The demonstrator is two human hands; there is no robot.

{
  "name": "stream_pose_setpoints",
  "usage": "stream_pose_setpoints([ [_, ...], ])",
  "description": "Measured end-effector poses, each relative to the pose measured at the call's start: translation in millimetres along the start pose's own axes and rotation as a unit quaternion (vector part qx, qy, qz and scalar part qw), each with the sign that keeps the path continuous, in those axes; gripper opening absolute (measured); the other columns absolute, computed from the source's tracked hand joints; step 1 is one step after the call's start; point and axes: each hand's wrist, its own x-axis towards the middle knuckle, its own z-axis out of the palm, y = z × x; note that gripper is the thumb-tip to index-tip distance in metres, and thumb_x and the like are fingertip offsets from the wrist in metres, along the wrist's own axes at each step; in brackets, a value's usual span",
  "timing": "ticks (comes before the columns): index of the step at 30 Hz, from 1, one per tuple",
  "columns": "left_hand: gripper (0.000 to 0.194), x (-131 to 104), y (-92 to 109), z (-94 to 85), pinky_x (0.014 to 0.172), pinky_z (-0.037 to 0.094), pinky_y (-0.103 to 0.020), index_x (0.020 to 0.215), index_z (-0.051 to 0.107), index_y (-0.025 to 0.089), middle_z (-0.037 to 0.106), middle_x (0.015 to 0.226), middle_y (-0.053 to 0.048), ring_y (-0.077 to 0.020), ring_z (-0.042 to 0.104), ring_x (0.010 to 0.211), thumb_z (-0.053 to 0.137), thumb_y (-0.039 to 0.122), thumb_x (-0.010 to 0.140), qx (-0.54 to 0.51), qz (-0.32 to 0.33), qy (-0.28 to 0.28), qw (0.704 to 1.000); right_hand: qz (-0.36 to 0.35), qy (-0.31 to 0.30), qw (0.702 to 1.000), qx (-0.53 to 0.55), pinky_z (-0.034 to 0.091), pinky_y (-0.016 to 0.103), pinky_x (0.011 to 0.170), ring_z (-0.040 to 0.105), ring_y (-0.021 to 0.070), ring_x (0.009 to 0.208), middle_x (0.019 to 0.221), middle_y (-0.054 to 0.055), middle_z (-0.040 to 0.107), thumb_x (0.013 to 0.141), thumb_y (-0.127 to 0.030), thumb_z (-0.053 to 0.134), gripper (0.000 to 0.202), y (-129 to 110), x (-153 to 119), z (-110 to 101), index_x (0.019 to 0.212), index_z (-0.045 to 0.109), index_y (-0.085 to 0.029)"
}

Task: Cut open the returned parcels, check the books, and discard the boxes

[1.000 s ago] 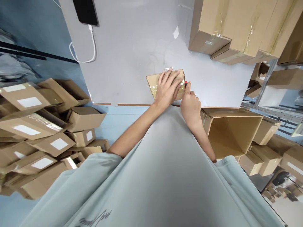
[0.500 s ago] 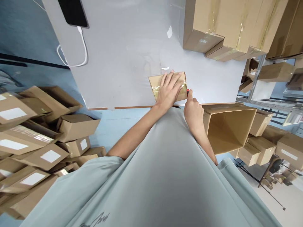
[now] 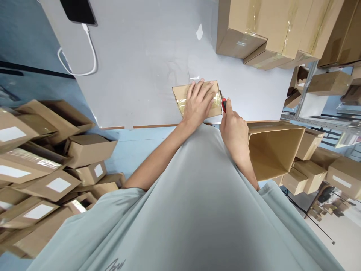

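Note:
A small flat cardboard box (image 3: 180, 91) with shiny tape across it lies near the front edge of the grey table (image 3: 135, 75). My left hand (image 3: 197, 101) rests on top of this box, its fingers lying flat and a little apart. Just right of the box, my right hand (image 3: 234, 128) is closed round a red cutter (image 3: 224, 104), with the index finger stretched along it. The cutter's dark tip is beside the box's right edge; whether it touches cannot be made out.
Taped cartons (image 3: 262, 30) stand at the table's back right. An open carton (image 3: 273, 150) is below the right edge. A phone (image 3: 79, 11) with a white cable (image 3: 95, 62) lies back left. Piled boxes (image 3: 59, 184) fill the left side.
My right hand has shifted slightly right, away from the box edge, and more of the red cutter shows. My left hand still lies on the box. The whole view has moved a little.

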Motion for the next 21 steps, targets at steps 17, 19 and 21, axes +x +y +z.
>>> stream_pose_setpoints([
  [17, 0.05, 0.7, 2.0, 4.7, 0.149, 0.017, -0.067, 0.15, 0.069, 0.033, 0.06, 0.176, -0.008, -0.0347, 0.041, 0.175, 0.039, 0.06, 0.12, 0.002, -0.007, 0.006, 1.0, 0.032, 0.016, 0.999, -0.027, 0.066, 0.035, 0.095, 0.084, 0.0296, 0.115, 0.132, 0.024, 0.078, 0.118, -0.018, 0.044, 0.073, -19.4, 29.1, 26.9, 0.188, 0.023, -0.017],
  [19, 0.051, 0.7, 3.2, 6.6, 0.149, 0.017, -0.069, 0.15, 0.069, 0.032, 0.059, 0.176, -0.009, -0.0355, 0.04, 0.175, 0.039, 0.061, 0.12, -0.002, -0.008, 0.012, 1.0, 0.03, 0.012, 0.999, -0.03, 0.066, 0.035, 0.094, 0.084, 0.0306, 0.115, 0.131, 0.024, 0.078, 0.119, -0.021, 0.047, 0.073, -19.6, 28.3, 23.6, 0.188, 0.023, -0.017],
  [21, 0.053, 0.3, 3.8, 8.5, 0.149, 0.018, -0.069, 0.15, 0.069, 0.032, 0.06, 0.175, -0.01, -0.0348, 0.04, 0.175, 0.036, 0.061, 0.121, -0.004, -0.005, 0.016, 1.0, 0.029, 0.004, 0.999, -0.033, 0.067, 0.034, 0.093, 0.085, 0.0298, 0.113, 0.13, 0.023, 0.079, 0.119, -0.02, 0.047, 0.073, -17.2, 22.8, 22.0, 0.188, 0.024, -0.019],
])
